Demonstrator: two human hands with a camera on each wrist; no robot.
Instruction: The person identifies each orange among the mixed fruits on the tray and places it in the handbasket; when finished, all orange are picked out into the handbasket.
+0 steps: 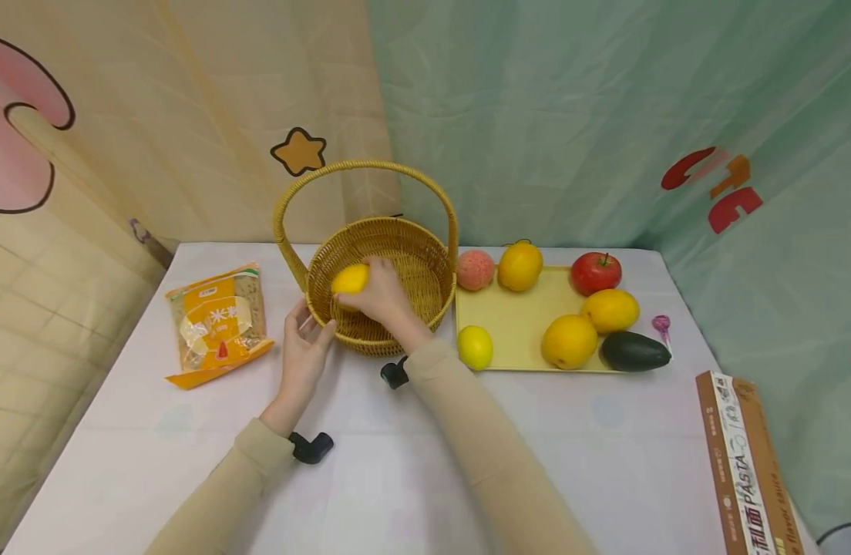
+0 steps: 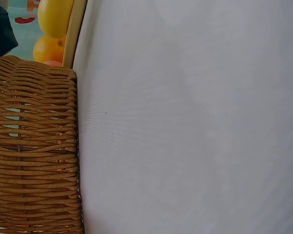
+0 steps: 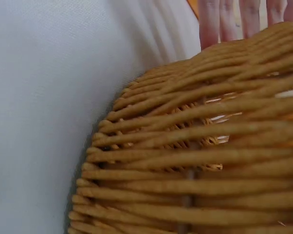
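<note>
A round wicker basket (image 1: 432, 289) with a tall arched handle stands at the back of the table. Inside it, my right hand (image 1: 384, 293) holds a smooth yellow fruit (image 1: 350, 279) near the left wall; part of the fruit is covered by the fingers. My left hand (image 1: 305, 354) touches the basket's front left side, thumb up by the rim. In the right wrist view, fingers (image 3: 251, 17) of that hand appear straight against the wicker. The left wrist view has the basket wall (image 2: 34, 156) along its left side.
A pale yellow tray (image 1: 509, 312) right of the basket bears a pinkish fruit (image 1: 475, 270), a red apple (image 1: 595, 274), several yellow fruits and a dark green one (image 1: 635, 351). Beside it lies a lollipop (image 1: 662, 323). A food packet (image 1: 220, 324) lies left; a pasta box (image 1: 748, 462) right.
</note>
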